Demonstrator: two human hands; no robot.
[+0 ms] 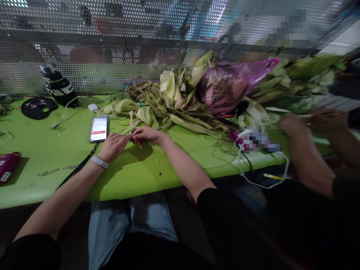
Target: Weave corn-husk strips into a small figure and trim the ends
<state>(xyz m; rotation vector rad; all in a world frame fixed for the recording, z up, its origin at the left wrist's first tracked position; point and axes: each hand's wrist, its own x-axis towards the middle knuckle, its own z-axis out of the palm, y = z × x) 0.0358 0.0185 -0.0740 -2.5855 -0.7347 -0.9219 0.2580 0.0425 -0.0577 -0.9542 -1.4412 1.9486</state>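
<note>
My left hand (114, 147), with a pale band (99, 162) on its wrist, is just above the green table (180, 165). Its fingers reach to the right and meet the fingertips of my right hand (145, 135). Both hands are closed in a pinch; what lies between the fingertips is too small and dark to name. Close beside my left hand lies a phone (99, 129) with its screen lit. A dark strap (81, 165) runs from it under my left forearm. Dry corn husks (149, 116) lie just beyond my hands.
A pink plastic bag (225, 88) stands among the husks. Further left are a dark bottle (59, 87), a black fan-like disc (39, 108) and a maroon box (8, 167). At right, a co-worker's hands (295, 125) are near cables (253, 180). Perforated metal (112, 48) bounds the back.
</note>
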